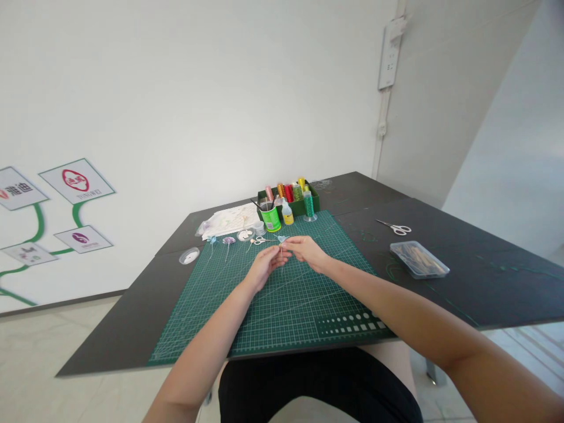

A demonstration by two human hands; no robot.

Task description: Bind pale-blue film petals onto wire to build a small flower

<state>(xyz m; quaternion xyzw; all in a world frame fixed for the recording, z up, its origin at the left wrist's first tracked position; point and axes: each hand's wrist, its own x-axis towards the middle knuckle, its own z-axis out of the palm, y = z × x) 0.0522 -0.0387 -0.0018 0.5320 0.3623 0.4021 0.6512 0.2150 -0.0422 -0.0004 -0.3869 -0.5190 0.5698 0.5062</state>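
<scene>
Both hands meet over the green cutting mat (264, 317), holding a small light blue flower (281, 239) on a thin pale stem. My left hand (265, 262) pinches the stem just below the petals. Beside the flower head, my right hand (307, 250) has its fingertips closed at the top of the stem. Behind the hands, small scissors (261, 240) lie on the mat. To their left rest a purple flower (228, 240) and another blue flower (212, 239), both on thin stems. The exact finger contact is too small to make out fully.
A green can (270, 218) with tools, a glue bottle (287, 212) and a green thread spool (308, 204) stand behind the mat, before a box (298, 207) of several spools. White scissors (399, 228) and a clear plastic case (418, 260) lie right. A round dish (189, 256) sits left.
</scene>
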